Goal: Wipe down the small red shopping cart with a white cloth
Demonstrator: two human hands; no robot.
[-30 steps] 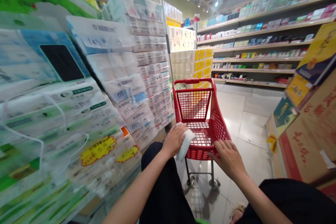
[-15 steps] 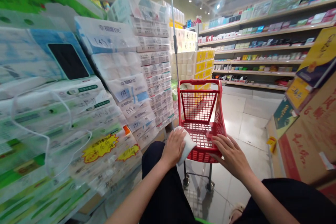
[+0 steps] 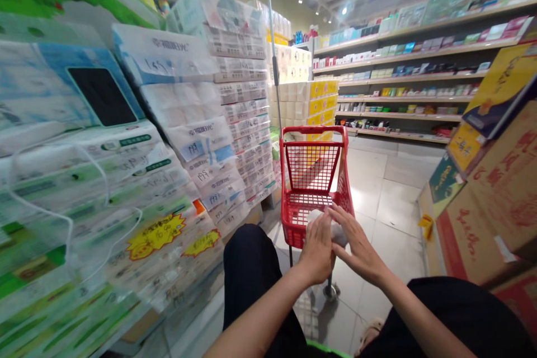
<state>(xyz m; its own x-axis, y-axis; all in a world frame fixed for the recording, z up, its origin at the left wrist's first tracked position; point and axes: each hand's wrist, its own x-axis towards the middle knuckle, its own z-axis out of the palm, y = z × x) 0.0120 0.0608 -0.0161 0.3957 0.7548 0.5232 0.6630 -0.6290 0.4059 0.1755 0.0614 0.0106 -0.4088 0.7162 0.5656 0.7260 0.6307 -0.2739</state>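
Observation:
My left hand is closed on a folded white cloth, bunched at the near right corner of a small red shopping cart. Most of the cloth is hidden by my fingers; white bits show on either side of them. Against the cloth's right side lies my right hand, its fingers stretched out and their tips meeting those of my left hand. The cart's basket and mesh back panel face me, with only the cloth and my hands over its front rim.
Stacked tissue packs rise along the left, with a dark-screened phone and a white cable on them. Cardboard boxes line the right side. Stocked shelves stand behind the tiled floor. A thin pole rises behind the cart.
My left hand has moved right with the cloth, from the cart's left front corner to its right one. My right hand has come inward off the cart's side to meet it.

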